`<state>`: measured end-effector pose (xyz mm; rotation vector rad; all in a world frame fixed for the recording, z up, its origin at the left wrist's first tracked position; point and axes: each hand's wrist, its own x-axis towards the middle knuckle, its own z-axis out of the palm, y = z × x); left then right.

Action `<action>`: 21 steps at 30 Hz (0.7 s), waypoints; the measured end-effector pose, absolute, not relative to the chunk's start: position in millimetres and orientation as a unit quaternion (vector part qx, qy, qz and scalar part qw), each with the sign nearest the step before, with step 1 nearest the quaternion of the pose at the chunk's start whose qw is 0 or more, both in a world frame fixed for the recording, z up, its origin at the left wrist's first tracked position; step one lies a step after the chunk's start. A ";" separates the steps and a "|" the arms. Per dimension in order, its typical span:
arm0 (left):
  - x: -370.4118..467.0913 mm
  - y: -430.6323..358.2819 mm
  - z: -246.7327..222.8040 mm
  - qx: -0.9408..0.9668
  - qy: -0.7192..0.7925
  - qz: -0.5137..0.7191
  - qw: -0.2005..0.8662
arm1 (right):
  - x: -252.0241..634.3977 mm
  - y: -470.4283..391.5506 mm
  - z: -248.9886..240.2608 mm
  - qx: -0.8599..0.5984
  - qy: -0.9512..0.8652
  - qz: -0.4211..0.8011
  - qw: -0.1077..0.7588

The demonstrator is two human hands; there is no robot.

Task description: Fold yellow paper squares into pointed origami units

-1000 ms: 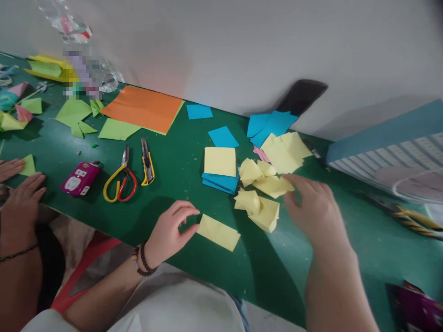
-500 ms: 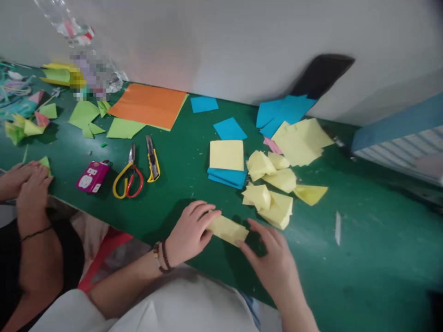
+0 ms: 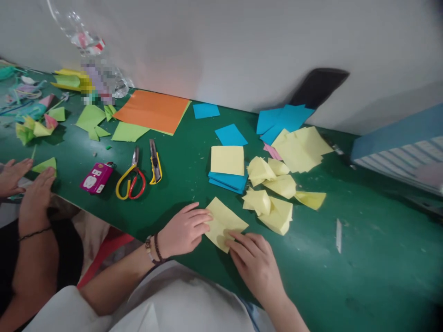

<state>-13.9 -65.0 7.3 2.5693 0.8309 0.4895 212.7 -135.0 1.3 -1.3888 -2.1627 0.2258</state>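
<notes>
A square of pale yellow paper (image 3: 224, 221) lies unfolded on the green table by its front edge, with faint creases. My left hand (image 3: 183, 230) rests at the paper's left side; its fingers are stretched and apart, the tips touching the edge. At the lower right edge my right hand (image 3: 256, 263) has its bent fingers on the paper, the thumb mostly hidden. Just beyond is a stack of yellow (image 3: 227, 160) and blue paper squares (image 3: 228, 182). Folded yellow paper pieces (image 3: 277, 203) lie in a heap to the right of the stack.
Scissors (image 3: 131, 180), a yellow cutter knife (image 3: 155, 163) and a purple box (image 3: 97, 177) lie to the left. Orange paper (image 3: 152, 110) and a plastic bottle (image 3: 117, 83) are at the back. Another person's hands (image 3: 34, 189) work at far left. A blue-sided box (image 3: 398, 133) stands right.
The yellow paper, a narrow folded strip before, is now opened out into a square. My right hand has moved left and down onto its lower edge.
</notes>
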 end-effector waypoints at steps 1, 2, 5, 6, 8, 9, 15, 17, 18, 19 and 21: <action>-14.8 -65.8 6.8 0.917 0.297 0.167 0.208 | 214.3 -133.4 1.2 -0.510 -0.811 0.083 0.275; -14.6 -66.2 6.6 0.915 0.301 0.163 0.214 | 215.9 -131.6 1.5 -0.501 -0.817 0.082 0.273; -9.7 -65.6 5.7 0.911 0.319 0.166 0.204 | 218.4 -125.2 2.9 -0.483 -0.828 0.093 0.270; -7.5 -65.0 5.1 0.911 0.321 0.167 0.196 | 218.3 -123.3 2.8 -0.484 -0.825 0.100 0.274; -3.8 -63.9 3.3 0.914 0.318 0.173 0.186 | 216.5 -120.3 1.2 -0.500 -0.810 0.109 0.287; -2.5 -63.6 2.3 0.915 0.310 0.179 0.184 | 215.1 -119.3 -0.2 -0.512 -0.800 0.110 0.293; -2.7 -62.4 -1.8 0.922 0.252 0.226 0.189 | 205.6 -118.3 -6.9 -0.569 -0.763 0.093 0.292; -4.1 -61.9 -2.2 0.922 0.247 0.224 0.195 | 203.7 -118.6 -4.8 -0.574 -0.767 0.081 0.276; -4.7 -61.7 -2.6 0.924 0.245 0.219 0.196 | 203.1 -118.7 -3.1 -0.575 -0.771 0.073 0.265; -5.1 -61.8 -3.2 0.925 0.244 0.214 0.196 | 202.5 -118.7 -1.2 -0.576 -0.775 0.064 0.252; -5.3 -62.5 -5.1 0.927 0.245 0.207 0.192 | 201.6 -118.5 2.3 -0.577 -0.783 0.046 0.230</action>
